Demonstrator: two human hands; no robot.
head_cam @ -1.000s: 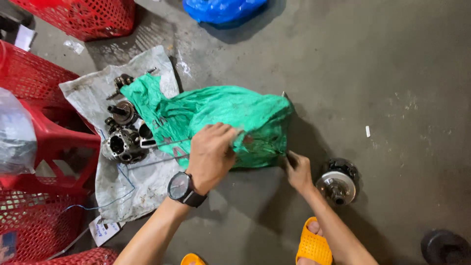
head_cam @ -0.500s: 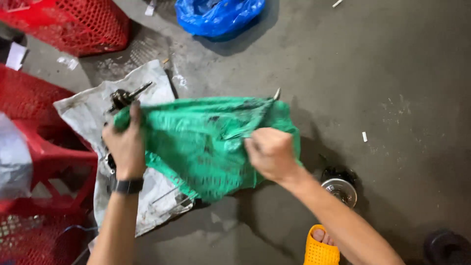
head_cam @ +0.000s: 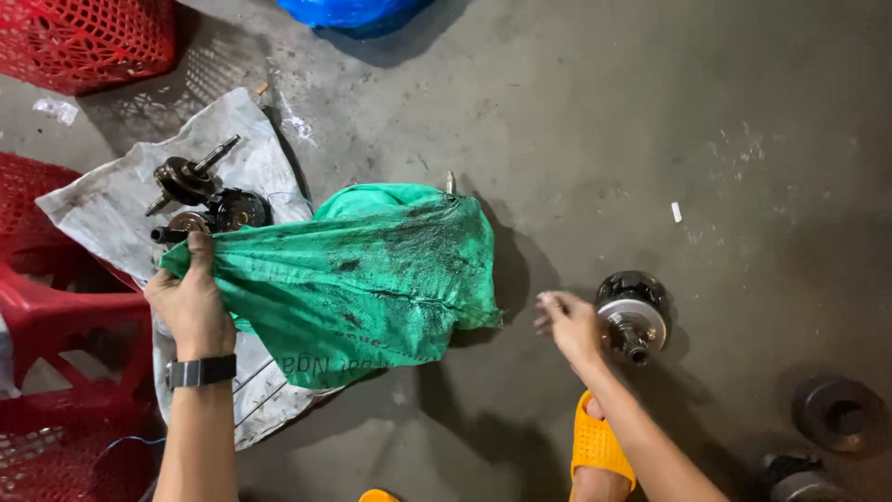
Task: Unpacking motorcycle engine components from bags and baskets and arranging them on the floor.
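Here the left hand pinches one end of a green woven sack, thumb over the gathered edge and fingers curled under it, so the grip is closed tight on the cloth. The sack hangs and spreads away from that fist toward three o'clock, stained dark across its middle, its far end sagging onto the concrete floor. The right hand is off the sack, loosely open with fingers spread and holding nothing that can be seen; it is a little blurred. It sits just beside a round metal part with a pale disc face, which lies at its three o'clock, near but not clearly touched.

As far as the work shows, the sack is lifted and stretched out but held at one end only; the other end is free. Several greasy metal parts, one with a shaft, lie uncovered on a grey sheet at about twelve o'clock from the left hand, just beyond the sack's held edge. Red plastic crates stand at ten o'clock, a blue bag at twelve, and a yellow sandal below the right forearm.
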